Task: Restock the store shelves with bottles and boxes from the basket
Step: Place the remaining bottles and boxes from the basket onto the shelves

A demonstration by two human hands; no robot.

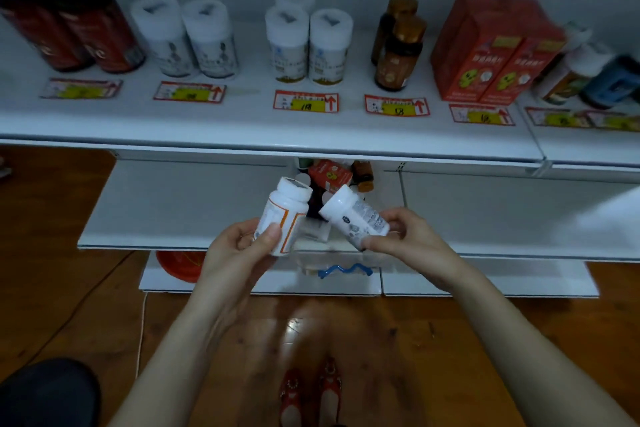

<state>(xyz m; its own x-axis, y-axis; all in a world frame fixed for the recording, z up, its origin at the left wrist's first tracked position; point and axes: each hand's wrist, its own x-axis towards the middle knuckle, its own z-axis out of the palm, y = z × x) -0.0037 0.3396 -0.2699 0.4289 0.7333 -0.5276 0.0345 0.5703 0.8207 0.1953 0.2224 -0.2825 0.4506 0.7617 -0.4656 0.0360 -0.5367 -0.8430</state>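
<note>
Left grip (239, 246) is wrapped round the lower half of an orange-labelled bottle (284, 215), thumb across the front of the label and fingers behind. This white bottle stands close to upright, its long axis leaning a little to the right, with the white cap pointing up towards the shelves. Right grip (405, 236) pinches the base end of a grey-printed bottle (353, 215) between thumb and fingertips. That one lies on a slant: its long axis runs from lower right to upper left, and its white cap points at the neck of the first bottle. The two caps are near each other with a dark gap between them.

Both bottles are held in the air just above a clear basket (332, 253) with a blue wavy handle, which sits on the lower shelf (173, 211). Further back in the basket lie a red box (329, 175) and a small brown bottle (363, 175) (the rest of the contents are too dim to tell).

Above, the upper shelf (242, 128) carries a row of stock: dark red bottles (69, 28) at the left, then white-capped tubs (187, 38), amber bottles with gold caps (398, 45) and red cartons (491, 52). Price tags (305, 102) lie flat along the front of this shelf. Below everything is a wooden floor (69, 288), where a pair of red shoes (311, 392) shows between the forearms.
</note>
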